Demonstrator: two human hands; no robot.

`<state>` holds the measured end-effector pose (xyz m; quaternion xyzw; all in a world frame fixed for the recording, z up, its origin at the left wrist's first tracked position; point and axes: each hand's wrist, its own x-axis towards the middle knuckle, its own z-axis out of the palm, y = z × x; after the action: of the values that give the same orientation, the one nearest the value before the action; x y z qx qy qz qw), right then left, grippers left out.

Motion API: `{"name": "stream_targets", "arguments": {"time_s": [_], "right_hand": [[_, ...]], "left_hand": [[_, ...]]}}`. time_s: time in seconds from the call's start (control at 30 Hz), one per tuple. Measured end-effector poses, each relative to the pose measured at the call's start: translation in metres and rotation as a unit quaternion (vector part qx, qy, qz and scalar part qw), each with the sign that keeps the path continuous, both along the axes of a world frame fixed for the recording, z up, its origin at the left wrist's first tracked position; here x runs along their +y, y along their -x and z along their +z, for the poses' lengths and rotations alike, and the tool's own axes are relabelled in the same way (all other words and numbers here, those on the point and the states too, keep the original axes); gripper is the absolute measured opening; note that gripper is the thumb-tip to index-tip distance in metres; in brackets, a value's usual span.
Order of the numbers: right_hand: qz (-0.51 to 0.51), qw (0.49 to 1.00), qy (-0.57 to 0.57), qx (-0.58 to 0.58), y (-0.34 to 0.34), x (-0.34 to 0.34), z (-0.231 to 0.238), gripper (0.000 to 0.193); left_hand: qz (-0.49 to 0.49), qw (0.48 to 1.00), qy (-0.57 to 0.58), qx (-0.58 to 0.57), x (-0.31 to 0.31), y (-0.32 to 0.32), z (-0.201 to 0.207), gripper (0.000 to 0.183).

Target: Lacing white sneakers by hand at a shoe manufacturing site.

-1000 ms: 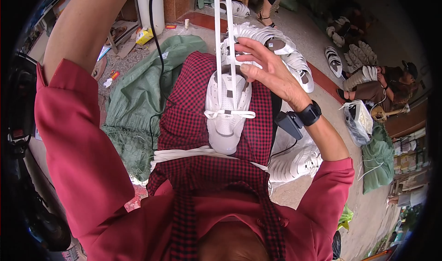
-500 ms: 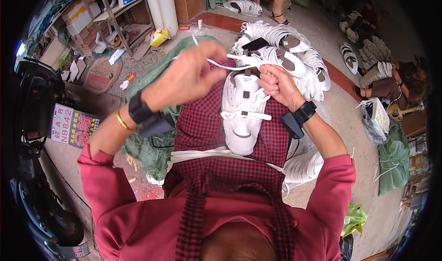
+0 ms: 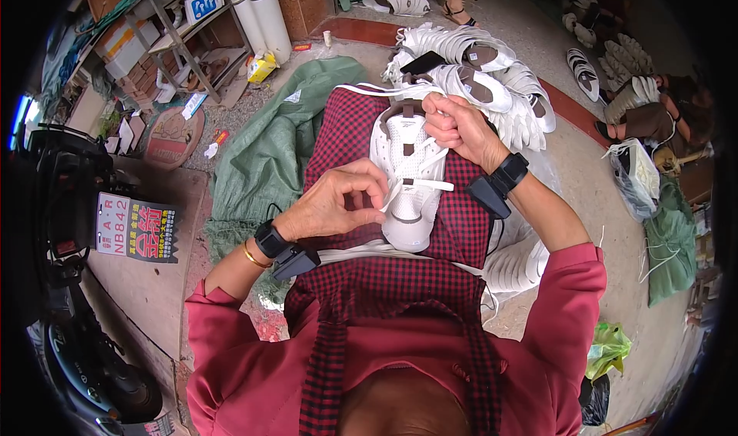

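A white sneaker (image 3: 410, 225) lies on my lap over a red and black checked apron (image 3: 346, 140), its toe toward me. A white shoelace (image 3: 437, 185) crosses its lower eyelets, and a loose length curves leftward above the shoe's collar. My right hand (image 3: 467, 134) is closed in a fist on the lace beside the upper right of the shoe. My left hand (image 3: 338, 200) pinches the lace at the left side, near the lower eyelets. The fingertips partly hide the lace there.
Stacked white shoe uppers (image 3: 500, 75) lie beyond my lap, with a dark phone (image 3: 423, 62) on top. A green sack (image 3: 265, 148) spreads at my left. A scooter (image 3: 77, 344) stands farther left. Another person (image 3: 669, 117) sits at the far right holding shoe uppers.
My left hand has come down from above the shoe to its lower left eyelets and now pinches the lace there. My right hand stays nearly in place, still closed on the lace.
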<state>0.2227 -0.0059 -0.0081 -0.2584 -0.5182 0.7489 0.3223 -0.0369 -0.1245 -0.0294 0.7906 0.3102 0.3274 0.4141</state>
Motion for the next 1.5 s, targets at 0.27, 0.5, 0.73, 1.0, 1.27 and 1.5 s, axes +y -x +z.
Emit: {"name": "stream_targets", "arguments": {"time_s": [0.27,0.5,0.73,1.0,1.27,1.5], "right_hand": [[0.014,1.000,-0.015,0.015,0.001,0.002,-0.004,0.027],[-0.013,0.995,-0.080,-0.065,0.003,-0.002,0.004,0.031],[-0.008,0.868,-0.447,-0.217,0.035,0.004,0.043,0.038],[-0.156,0.645,-0.714,-0.224,0.059,0.055,0.128,0.041],[-0.157,0.688,-0.677,-0.209,0.043,0.035,0.122,0.037],[-0.045,0.918,-0.386,-0.078,0.038,-0.040,0.146,0.035]], "left_hand": [[0.216,0.913,-0.344,0.041,-0.005,-0.012,-0.024,0.024],[0.287,0.936,-0.197,0.058,-0.041,-0.020,-0.008,0.032],[0.055,0.914,-0.358,0.183,-0.052,-0.039,-0.003,0.050],[0.006,0.907,-0.343,0.246,-0.040,-0.036,-0.026,0.048],[0.038,0.952,-0.276,0.125,-0.035,-0.030,-0.013,0.029],[0.231,0.965,-0.124,-0.009,0.010,-0.033,0.009,0.008]]}}
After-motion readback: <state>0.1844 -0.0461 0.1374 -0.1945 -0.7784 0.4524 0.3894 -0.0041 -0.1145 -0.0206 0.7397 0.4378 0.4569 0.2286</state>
